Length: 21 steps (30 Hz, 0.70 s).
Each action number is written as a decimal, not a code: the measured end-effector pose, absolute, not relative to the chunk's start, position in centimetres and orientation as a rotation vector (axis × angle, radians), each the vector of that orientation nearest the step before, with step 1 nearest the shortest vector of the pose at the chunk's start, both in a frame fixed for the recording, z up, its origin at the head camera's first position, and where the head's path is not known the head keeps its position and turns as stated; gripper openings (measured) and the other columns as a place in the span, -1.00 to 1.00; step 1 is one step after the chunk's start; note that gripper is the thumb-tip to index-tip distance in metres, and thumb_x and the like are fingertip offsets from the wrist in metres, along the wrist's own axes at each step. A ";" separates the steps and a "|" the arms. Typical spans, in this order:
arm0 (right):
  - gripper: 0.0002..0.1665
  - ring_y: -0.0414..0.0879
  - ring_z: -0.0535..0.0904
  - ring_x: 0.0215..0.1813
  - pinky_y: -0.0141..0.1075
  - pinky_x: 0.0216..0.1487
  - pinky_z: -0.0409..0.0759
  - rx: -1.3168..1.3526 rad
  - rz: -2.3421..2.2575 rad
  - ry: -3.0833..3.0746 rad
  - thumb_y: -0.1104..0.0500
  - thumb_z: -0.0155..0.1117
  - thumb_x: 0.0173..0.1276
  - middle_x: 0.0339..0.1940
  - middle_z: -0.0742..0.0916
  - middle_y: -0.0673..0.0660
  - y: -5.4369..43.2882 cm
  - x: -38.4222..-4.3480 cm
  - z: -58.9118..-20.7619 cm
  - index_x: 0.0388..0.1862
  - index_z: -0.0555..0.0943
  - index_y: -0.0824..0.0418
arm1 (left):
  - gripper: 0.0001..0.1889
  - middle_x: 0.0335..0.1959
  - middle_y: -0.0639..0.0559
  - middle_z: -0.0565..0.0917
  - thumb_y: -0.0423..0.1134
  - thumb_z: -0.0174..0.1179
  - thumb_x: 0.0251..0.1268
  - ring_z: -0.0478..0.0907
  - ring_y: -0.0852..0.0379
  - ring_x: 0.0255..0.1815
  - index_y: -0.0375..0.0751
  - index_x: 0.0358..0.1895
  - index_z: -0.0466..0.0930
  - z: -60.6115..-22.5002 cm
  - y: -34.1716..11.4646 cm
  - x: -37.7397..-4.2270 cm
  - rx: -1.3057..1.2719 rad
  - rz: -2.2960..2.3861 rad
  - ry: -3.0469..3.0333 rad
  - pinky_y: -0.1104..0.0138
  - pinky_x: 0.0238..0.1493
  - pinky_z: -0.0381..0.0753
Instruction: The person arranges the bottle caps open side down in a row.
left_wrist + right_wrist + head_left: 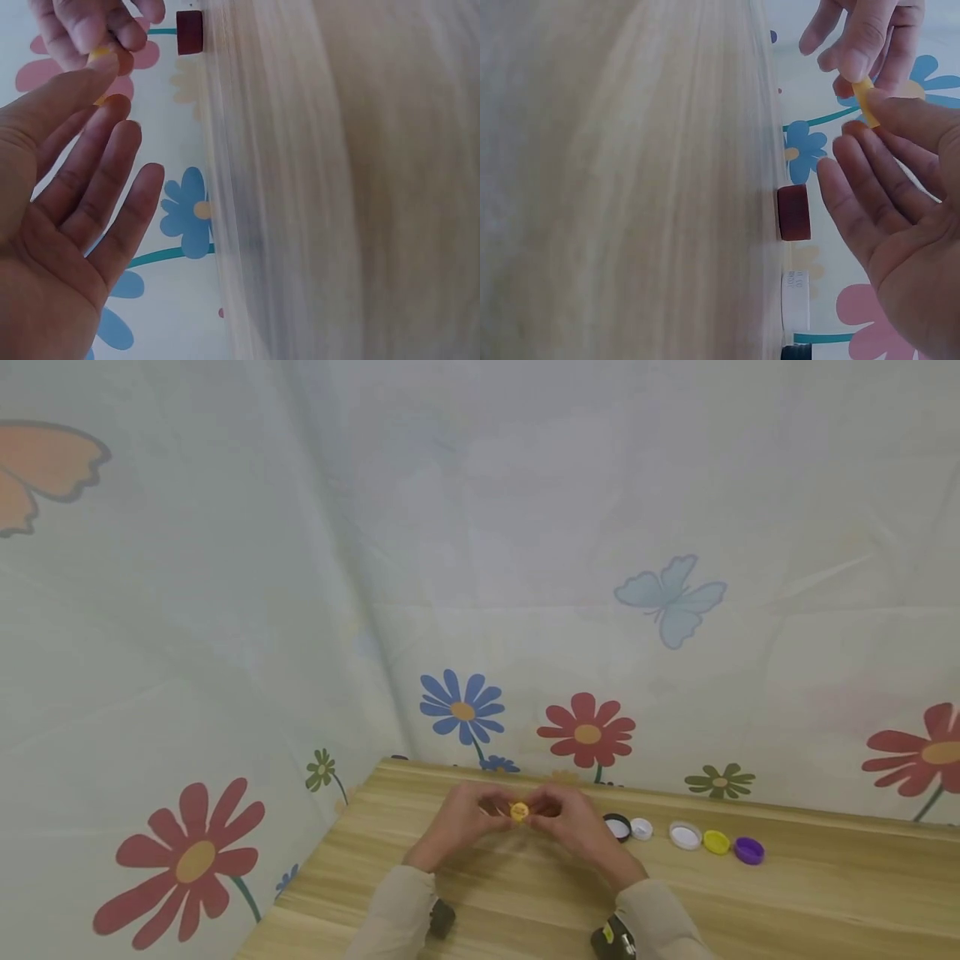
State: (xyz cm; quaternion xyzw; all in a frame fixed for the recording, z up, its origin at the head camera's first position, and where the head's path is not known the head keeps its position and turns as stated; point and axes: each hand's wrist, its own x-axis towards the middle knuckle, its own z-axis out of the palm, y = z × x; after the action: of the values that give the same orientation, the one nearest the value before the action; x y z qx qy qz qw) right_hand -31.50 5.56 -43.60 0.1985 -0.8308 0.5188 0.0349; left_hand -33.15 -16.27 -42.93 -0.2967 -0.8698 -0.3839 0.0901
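Both hands hold a small round orange-yellow cap point(519, 812) above the wooden table, its printed face toward the head camera. My left hand point(463, 817) pinches one side of it between thumb and forefinger. From the other side, my right hand point(572, 820) pinches it too. In the right wrist view the cap point(865, 101) appears edge-on between the two thumbs, with the right hand's other fingers point(855, 191) spread loosely. The left wrist view shows mostly covered yellow edges of the cap point(99, 54).
Right of the hands lie a black-rimmed cap point(617, 827), a small white cap point(641, 829), a pale lid point(686, 836), a yellow cap point(716, 842) and a purple cap point(749, 851). A dark red cap point(794, 213) stands near the flowered curtain point(525, 568).
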 end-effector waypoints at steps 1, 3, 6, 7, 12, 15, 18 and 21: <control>-0.79 -0.10 0.66 -0.13 -0.16 0.01 0.70 0.611 1.579 -2.567 0.36 0.50 0.39 -0.18 0.77 -0.01 5.5 -31.5 -43.6 -0.03 0.75 0.20 | -0.77 -0.27 0.11 0.82 -0.44 0.54 0.19 0.72 0.16 -0.28 -0.20 -0.09 0.84 -42.9 -16.3 -33.2 -0.889 -1.153 -2.588 0.34 -0.16 0.69; -0.78 -0.10 0.65 -0.14 -0.15 0.01 0.71 0.618 1.555 -2.590 0.37 0.50 0.38 -0.18 0.76 0.00 5.4 -31.5 -43.7 -0.03 0.75 0.21 | -0.77 -0.25 0.10 0.83 -0.44 0.55 0.17 0.73 0.13 -0.27 -0.21 -0.11 0.84 -42.9 -16.3 -33.2 -0.901 -1.173 -2.593 0.34 -0.16 0.70; -0.78 -0.11 0.64 -0.17 -0.17 -0.03 0.71 0.638 1.519 -2.615 0.38 0.52 0.35 -0.21 0.75 0.01 5.3 -31.5 -43.8 -0.05 0.74 0.24 | -0.77 -0.23 0.10 0.83 -0.43 0.57 0.15 0.74 0.11 -0.26 -0.20 -0.11 0.85 -43.0 -16.4 -33.2 -0.910 -1.165 -2.603 0.35 -0.16 0.70; -0.78 -0.11 0.63 -0.17 -0.18 -0.03 0.70 0.642 1.513 -2.624 0.38 0.53 0.34 -0.22 0.75 0.00 5.3 -31.5 -43.8 -0.06 0.74 0.24 | -0.77 -0.23 0.10 0.83 -0.42 0.58 0.15 0.74 0.11 -0.25 -0.20 -0.11 0.85 -43.1 -16.4 -33.2 -0.911 -1.156 -2.609 0.35 -0.16 0.70; -0.79 -0.13 0.63 -0.22 -0.22 -0.10 0.69 0.700 1.473 -2.630 0.38 0.57 0.29 -0.29 0.74 0.00 5.1 -31.5 -43.9 -0.14 0.74 0.24 | -0.75 -0.20 0.16 0.83 -0.40 0.58 0.18 0.72 0.18 -0.22 -0.15 -0.07 0.86 -43.1 -16.6 -33.2 -0.874 -1.168 -2.686 0.36 -0.14 0.70; -0.80 -0.14 0.63 -0.23 -0.25 -0.13 0.68 0.725 1.453 -2.633 0.38 0.59 0.27 -0.31 0.74 -0.01 5.1 -31.5 -44.0 -0.18 0.74 0.24 | -0.74 -0.20 0.17 0.82 -0.41 0.57 0.18 0.70 0.23 -0.23 -0.15 -0.06 0.84 -43.1 -16.7 -33.1 -0.868 -1.180 -2.725 0.36 -0.14 0.70; -0.80 -0.15 0.61 -0.24 -0.28 -0.15 0.66 0.721 1.441 -2.658 0.33 0.61 0.26 -0.32 0.73 -0.03 5.0 -31.5 -44.2 -0.20 0.74 0.22 | -0.74 -0.21 0.14 0.82 -0.44 0.56 0.17 0.70 0.24 -0.24 -0.16 -0.08 0.83 -43.0 -16.7 -33.0 -0.883 -1.181 -2.749 0.35 -0.15 0.71; -0.80 -0.14 0.60 -0.25 -0.27 -0.16 0.66 0.723 1.431 -2.679 0.32 0.62 0.25 -0.32 0.72 -0.02 4.8 -31.4 -44.5 -0.21 0.74 0.22 | -0.75 -0.23 0.15 0.81 -0.45 0.55 0.17 0.70 0.25 -0.24 -0.14 -0.11 0.83 -43.2 -16.8 -32.9 -0.875 -1.192 -2.791 0.35 -0.13 0.70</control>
State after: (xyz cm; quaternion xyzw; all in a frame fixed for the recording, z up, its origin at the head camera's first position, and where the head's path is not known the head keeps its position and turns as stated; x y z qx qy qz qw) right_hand -31.40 4.82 -44.48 0.2314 -0.8581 0.4583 0.0099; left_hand -32.94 -16.80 -43.18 -0.2769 -0.8836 -0.3775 -0.0086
